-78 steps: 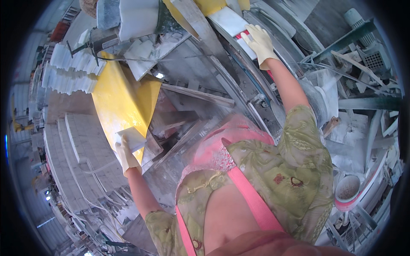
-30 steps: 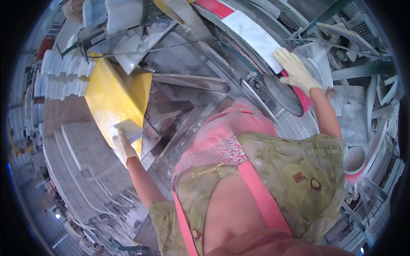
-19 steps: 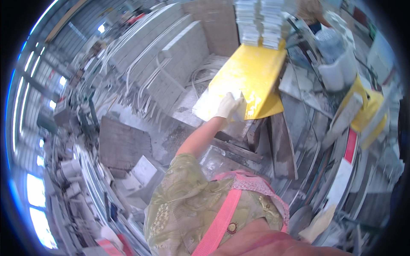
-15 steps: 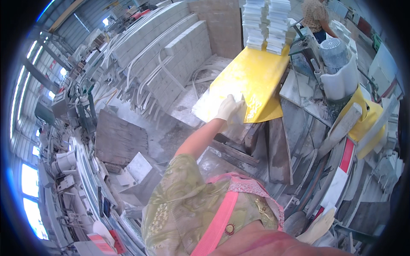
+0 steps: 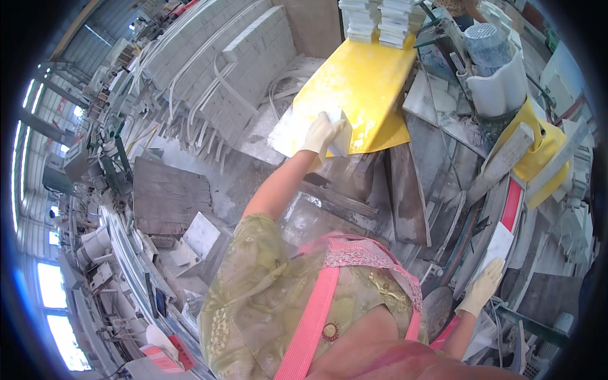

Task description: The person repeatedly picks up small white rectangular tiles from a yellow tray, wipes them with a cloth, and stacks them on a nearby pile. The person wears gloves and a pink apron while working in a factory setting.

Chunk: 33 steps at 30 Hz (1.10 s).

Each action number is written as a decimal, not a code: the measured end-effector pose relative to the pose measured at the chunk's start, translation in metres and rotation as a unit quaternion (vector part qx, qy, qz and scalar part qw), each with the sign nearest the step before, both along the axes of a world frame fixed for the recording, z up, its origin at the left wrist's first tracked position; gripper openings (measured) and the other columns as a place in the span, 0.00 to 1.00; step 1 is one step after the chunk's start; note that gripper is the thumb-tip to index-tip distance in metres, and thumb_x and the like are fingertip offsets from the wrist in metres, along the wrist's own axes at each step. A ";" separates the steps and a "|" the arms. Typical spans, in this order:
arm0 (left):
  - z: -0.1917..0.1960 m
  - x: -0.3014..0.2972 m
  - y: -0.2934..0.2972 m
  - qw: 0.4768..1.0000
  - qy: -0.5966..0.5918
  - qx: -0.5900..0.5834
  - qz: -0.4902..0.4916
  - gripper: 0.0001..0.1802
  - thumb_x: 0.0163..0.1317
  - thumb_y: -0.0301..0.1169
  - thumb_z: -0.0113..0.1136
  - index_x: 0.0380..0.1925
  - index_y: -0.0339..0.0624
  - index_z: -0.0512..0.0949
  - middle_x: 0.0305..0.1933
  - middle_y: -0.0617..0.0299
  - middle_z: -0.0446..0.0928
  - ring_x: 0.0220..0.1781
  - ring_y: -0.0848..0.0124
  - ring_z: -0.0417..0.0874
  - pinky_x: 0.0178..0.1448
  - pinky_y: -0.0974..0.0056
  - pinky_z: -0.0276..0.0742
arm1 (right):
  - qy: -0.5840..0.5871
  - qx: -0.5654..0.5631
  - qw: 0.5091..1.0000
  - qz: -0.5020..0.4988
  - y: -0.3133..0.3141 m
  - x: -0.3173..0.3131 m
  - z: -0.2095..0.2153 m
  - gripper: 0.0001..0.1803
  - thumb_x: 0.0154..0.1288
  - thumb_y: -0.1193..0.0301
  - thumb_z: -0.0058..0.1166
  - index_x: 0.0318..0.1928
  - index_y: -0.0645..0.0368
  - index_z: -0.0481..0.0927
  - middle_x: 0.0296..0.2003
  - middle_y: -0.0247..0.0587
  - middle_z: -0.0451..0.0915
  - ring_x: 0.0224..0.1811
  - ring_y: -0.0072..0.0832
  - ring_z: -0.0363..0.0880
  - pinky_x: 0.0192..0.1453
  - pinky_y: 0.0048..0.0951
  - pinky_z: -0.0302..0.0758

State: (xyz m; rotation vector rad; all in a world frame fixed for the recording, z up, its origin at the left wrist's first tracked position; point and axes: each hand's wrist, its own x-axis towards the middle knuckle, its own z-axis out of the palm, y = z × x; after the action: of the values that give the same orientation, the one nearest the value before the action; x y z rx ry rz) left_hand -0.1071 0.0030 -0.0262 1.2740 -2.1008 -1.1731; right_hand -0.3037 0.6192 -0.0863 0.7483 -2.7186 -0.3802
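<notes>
My gloved left hand [image 5: 322, 132] reaches forward over a yellow sheet [image 5: 364, 82] and grips a white stone tile [image 5: 341, 136] by its upper edge. Beside it, another pale piece [image 5: 285, 134] lies at the sheet's near left corner, its outline washed out by glare. Far to the right, my gloved right hand [image 5: 484, 288] lies flat with fingers stretched on the near end of a white stone strip [image 5: 496, 248]. That strip rests along a rail with a red band [image 5: 513, 202].
Stacked white tiles [image 5: 394, 25] stand on the sheet's far end. A motor [image 5: 486, 43] rises at right, near another yellow cloth [image 5: 538, 145]. Long pale stone slabs [image 5: 247, 38] are piled at far left. Wooden boards [image 5: 408, 196] lean below the sheet. Another person [image 5: 451, 6] is at the far right.
My right hand has come up from the lower right onto the white strip. The left hand stays at the tile, whose side now shows more clearly. The view has shifted downward.
</notes>
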 end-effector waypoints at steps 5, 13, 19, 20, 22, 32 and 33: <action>0.013 0.000 0.012 0.999 -0.008 -0.027 0.017 0.34 0.60 0.48 0.65 0.51 0.25 0.73 0.49 0.30 0.81 0.53 0.39 0.83 0.55 0.49 0.79 | -0.172 -0.014 0.977 -0.123 -0.007 -0.011 0.044 0.36 0.65 0.72 0.53 0.72 0.67 0.62 0.67 0.62 0.66 0.72 0.51 0.64 0.75 0.45 0.62; 0.027 -0.001 0.019 0.998 -0.040 0.058 -0.003 0.35 0.63 0.46 0.61 0.60 0.29 0.69 0.59 0.35 0.77 0.62 0.45 0.79 0.62 0.50 0.75 | -0.300 -0.496 0.812 -0.068 -0.172 -0.015 0.094 0.28 0.75 0.54 0.54 0.59 0.67 0.78 0.46 0.42 0.82 0.48 0.28 0.79 0.55 0.34 0.75; 0.001 -0.003 0.003 0.995 -0.098 -0.018 -0.017 0.45 0.64 0.61 0.55 0.60 0.24 0.71 0.58 0.25 0.76 0.62 0.39 0.79 0.65 0.47 0.75 | -0.529 -0.685 0.479 0.148 -0.409 0.083 0.079 0.15 0.76 0.63 0.49 0.50 0.59 0.81 0.43 0.32 0.80 0.44 0.23 0.77 0.50 0.31 0.75; 0.000 -0.003 -0.005 0.990 -0.138 -0.003 -0.001 0.46 0.64 0.60 0.57 0.64 0.26 0.70 0.59 0.30 0.78 0.62 0.44 0.81 0.64 0.48 0.76 | -0.560 -0.658 0.492 0.111 -0.433 0.099 0.079 0.13 0.76 0.65 0.46 0.49 0.58 0.80 0.44 0.35 0.82 0.44 0.26 0.78 0.49 0.32 0.75; 0.005 -0.005 -0.023 0.989 -0.129 -0.013 -0.070 0.41 0.65 0.58 0.60 0.62 0.29 0.73 0.55 0.45 0.82 0.53 0.56 0.85 0.57 0.52 0.80 | -0.505 -0.626 0.592 0.053 -0.486 0.117 0.081 0.22 0.72 0.53 0.52 0.48 0.60 0.83 0.37 0.52 0.86 0.37 0.37 0.84 0.43 0.41 0.79; 0.032 -0.006 0.013 0.988 0.006 0.115 -0.099 0.49 0.63 0.52 0.67 0.66 0.17 0.61 0.61 0.38 0.74 0.57 0.58 0.81 0.60 0.57 0.78 | -0.533 -0.345 0.695 0.337 -0.487 0.100 0.062 0.39 0.56 0.54 0.67 0.62 0.67 0.73 0.58 0.58 0.78 0.63 0.44 0.77 0.63 0.38 0.74; 0.033 -0.007 0.018 0.991 -0.009 0.101 -0.087 0.49 0.62 0.52 0.68 0.65 0.18 0.61 0.61 0.38 0.74 0.58 0.57 0.81 0.62 0.57 0.77 | -0.535 -0.378 0.668 0.353 -0.475 0.092 0.059 0.37 0.57 0.55 0.66 0.62 0.65 0.74 0.58 0.57 0.78 0.62 0.45 0.77 0.64 0.39 0.74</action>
State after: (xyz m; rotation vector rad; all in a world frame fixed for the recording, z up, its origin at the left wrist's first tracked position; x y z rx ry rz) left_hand -0.1138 0.0208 0.0067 1.2093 -2.1872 -1.4872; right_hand -0.2119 0.1438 -0.0271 1.9880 -2.5415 1.7519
